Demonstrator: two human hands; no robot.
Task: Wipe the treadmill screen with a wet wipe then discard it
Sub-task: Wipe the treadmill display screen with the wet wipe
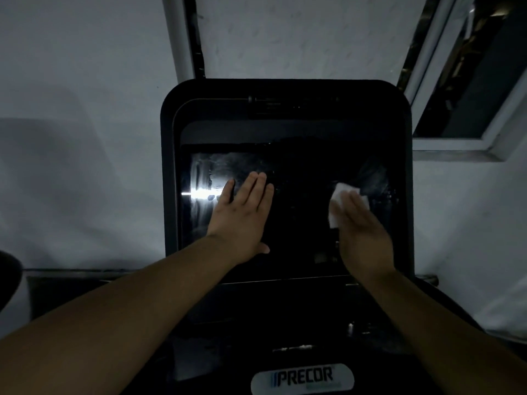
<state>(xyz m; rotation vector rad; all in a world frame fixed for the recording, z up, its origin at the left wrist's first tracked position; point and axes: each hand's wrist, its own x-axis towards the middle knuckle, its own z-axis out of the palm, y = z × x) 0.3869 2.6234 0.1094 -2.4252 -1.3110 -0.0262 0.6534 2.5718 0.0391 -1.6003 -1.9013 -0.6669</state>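
The treadmill screen (299,212) is a dark glossy panel set in a black console, with a bright glare and smears on its left part. My left hand (242,215) lies flat on the left half of the screen, fingers together, holding nothing. My right hand (362,232) presses a white wet wipe (340,195) flat against the right side of the screen; the wipe shows above and to the left of the fingers, and its rest is hidden under the palm.
The black console frame (171,166) surrounds the screen, with a PRECOR badge (302,380) at the bottom. A white wall (85,138) stands behind. An open window with a white frame (456,143) is at the upper right. A dark rounded object (8,280) sits at the left edge.
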